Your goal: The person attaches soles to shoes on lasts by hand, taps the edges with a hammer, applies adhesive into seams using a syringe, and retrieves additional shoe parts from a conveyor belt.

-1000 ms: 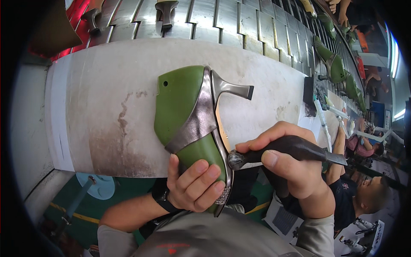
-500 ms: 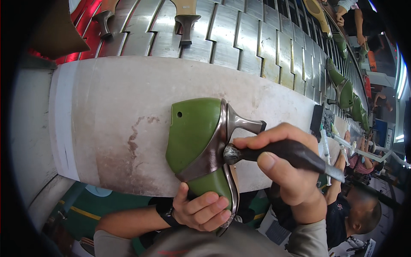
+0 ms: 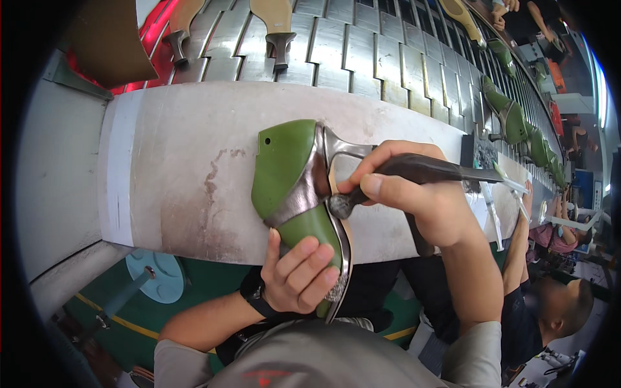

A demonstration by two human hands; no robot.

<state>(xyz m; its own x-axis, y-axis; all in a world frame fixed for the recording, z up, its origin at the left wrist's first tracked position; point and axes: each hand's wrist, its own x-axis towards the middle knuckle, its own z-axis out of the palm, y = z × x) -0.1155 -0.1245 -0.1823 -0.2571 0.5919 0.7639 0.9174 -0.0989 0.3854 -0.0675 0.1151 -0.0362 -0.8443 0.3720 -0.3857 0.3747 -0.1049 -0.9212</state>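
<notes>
Mid-frame, left fingers point(image 3: 299, 273) clasp a shoe point(image 3: 284, 174), heel point(image 3: 343, 148) attached, while right fingers point(image 3: 396, 192) grip a tool point(image 3: 430, 168) at its seemingly unfinished edge point(image 3: 343, 237).

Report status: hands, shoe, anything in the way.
Left hand gripping toe end of metallic shoe on green last. Right hand holding dark tool, rounded end at sole edge. Heel partly hidden behind right hand.

- Pale workbench top point(image 3: 187, 149), brown-stained toward its near edge, with a white strip point(image 3: 123, 165) along its left end; a syringe point(image 3: 494, 223) at its right end.
- Slatted metal conveyor point(image 3: 361, 55), carrying tan-soled heeled shoes point(image 3: 272, 16) and, farther right, green heeled shoes point(image 3: 515, 123).
- Green floor point(image 3: 213, 284), marked by a yellow line point(image 3: 123, 320).
</notes>
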